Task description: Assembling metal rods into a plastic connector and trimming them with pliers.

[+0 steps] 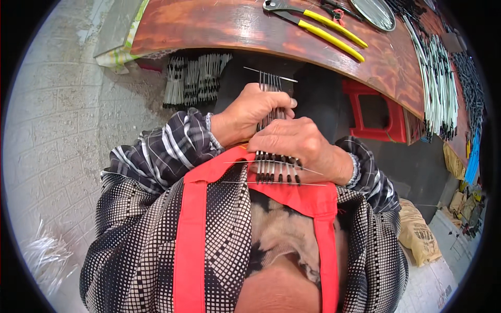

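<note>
The tabletop arcs across twelve o'clock. At centre, the right hand curls its fingers over the rods; toward eleven, the left hand clasps them. I'd keep the crosswires straight.

Glossy wooden tabletop, smooth plastic plier handles, matt cloth apron, metal-looking rods

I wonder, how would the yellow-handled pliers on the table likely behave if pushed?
The pliers would probably slide rather than roll, lying flat. Their metal head probably makes them fairly heavy. The spread handles might swing together.
</note>
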{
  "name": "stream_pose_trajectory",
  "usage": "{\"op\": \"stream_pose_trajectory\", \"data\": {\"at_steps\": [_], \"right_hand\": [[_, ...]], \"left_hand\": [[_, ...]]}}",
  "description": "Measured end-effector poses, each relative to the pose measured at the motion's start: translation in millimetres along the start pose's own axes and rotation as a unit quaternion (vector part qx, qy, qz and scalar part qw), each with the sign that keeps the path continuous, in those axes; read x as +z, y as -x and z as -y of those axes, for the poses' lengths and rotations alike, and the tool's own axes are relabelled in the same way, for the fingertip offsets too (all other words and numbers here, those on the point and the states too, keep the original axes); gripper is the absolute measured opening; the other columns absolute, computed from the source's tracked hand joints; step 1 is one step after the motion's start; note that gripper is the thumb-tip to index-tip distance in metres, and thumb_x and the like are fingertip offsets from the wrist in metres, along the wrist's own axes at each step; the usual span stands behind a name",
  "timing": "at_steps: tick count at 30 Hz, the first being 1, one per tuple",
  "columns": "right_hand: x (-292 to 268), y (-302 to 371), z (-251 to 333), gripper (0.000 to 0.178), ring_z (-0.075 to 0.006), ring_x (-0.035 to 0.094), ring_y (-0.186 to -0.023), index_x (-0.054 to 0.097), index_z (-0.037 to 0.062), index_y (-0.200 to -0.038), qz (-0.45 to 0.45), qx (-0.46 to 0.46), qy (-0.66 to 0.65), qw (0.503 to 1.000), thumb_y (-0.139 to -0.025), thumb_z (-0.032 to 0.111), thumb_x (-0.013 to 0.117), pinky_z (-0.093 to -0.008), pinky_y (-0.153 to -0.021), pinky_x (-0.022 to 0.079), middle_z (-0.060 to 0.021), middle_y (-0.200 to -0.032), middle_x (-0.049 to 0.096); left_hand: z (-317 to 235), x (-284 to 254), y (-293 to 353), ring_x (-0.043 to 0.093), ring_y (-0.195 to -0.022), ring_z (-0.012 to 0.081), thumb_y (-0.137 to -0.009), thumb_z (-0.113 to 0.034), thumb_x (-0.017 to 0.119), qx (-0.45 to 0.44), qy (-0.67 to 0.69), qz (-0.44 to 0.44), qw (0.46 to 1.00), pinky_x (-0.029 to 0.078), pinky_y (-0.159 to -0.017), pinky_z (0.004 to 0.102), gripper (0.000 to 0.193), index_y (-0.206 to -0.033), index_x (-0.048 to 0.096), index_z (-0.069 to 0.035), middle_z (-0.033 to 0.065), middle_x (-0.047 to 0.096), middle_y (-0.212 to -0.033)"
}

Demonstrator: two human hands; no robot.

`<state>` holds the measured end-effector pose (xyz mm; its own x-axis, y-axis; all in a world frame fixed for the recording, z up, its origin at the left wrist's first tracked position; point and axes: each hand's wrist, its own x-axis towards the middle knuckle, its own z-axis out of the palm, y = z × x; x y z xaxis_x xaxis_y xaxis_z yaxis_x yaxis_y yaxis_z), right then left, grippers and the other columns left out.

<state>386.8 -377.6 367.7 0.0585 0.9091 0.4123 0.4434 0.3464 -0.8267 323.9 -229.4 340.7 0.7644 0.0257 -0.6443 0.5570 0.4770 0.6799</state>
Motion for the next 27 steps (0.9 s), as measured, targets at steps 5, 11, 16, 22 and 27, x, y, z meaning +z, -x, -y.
{"op": "stream_pose_trajectory", "data": {"at_steps": [5,11,16,22,27], "right_hand": [[-0.3,2.0,-0.2,0.034,-0.0308,0.065,-0.078,0.065,-0.004,-0.099,-0.016,-0.034,-0.006,0.999,-0.069,0.008,0.076,-0.0371,-0.068,0.053,-0.0145,-0.087,0.067],[2.6,0.9,1.9,0.03,-0.0323,0.063,-0.073,0.065,0.0016,-0.093,-0.069,-0.064,-0.004,0.996,-0.065,0.005,0.074,-0.0372,-0.062,0.052,-0.0139,-0.079,0.064],[-2.2,-3.3,4.8,0.03,-0.0288,0.067,-0.072,0.066,-0.0035,-0.098,-0.044,-0.038,-0.009,0.998,-0.073,0.009,0.077,-0.0336,-0.063,0.054,-0.0154,-0.081,0.067],[-35.3,-19.5,-0.6,0.028,-0.0181,0.067,-0.073,0.067,-0.003,-0.098,0.006,0.114,-0.111,0.987,-0.078,0.012,0.077,-0.0293,-0.065,0.054,-0.01,-0.082,0.069],[-45.3,-32.7,-20.0,0.023,-0.0119,0.065,-0.074,0.068,0.0001,-0.097,-0.06,0.201,-0.199,0.957,-0.082,0.017,0.074,-0.0271,-0.067,0.053,-0.0032,-0.083,0.069]], "left_hand": [[10.2,-8.7,-11.1,0.066,-0.066,0.0202,-0.083,-0.027,0.063,0.061,-0.207,-0.018,0.976,0.049,-0.057,0.033,0.027,-0.076,0.067,-0.001,0.0118,0.068,-0.074],[3.5,-26.0,-28.1,0.059,-0.058,0.0277,-0.076,-0.032,0.065,-0.036,-0.661,0.237,0.711,0.041,-0.053,0.0415,0.033,-0.073,0.06,0.001,0.0194,0.06,-0.07],[24.2,-54.9,-70.3,0.064,-0.058,0.0272,-0.078,-0.044,0.058,-0.065,-0.675,0.402,0.615,0.046,-0.048,0.0384,0.045,-0.091,0.067,-0.002,0.0165,0.068,-0.077],[-0.2,-70.1,-74.5,0.062,-0.054,0.0266,-0.079,-0.044,0.059,-0.053,-0.468,0.386,0.793,0.046,-0.045,0.0364,0.046,-0.098,0.067,-0.003,0.0155,0.067,-0.077],[2.2,-102.2,-97.2,0.061,-0.051,0.0247,-0.087,-0.046,0.051,-0.019,-0.335,0.374,0.865,0.045,-0.043,0.0322,0.047,-0.1,0.066,-0.004,0.016,0.068,-0.08]]}}
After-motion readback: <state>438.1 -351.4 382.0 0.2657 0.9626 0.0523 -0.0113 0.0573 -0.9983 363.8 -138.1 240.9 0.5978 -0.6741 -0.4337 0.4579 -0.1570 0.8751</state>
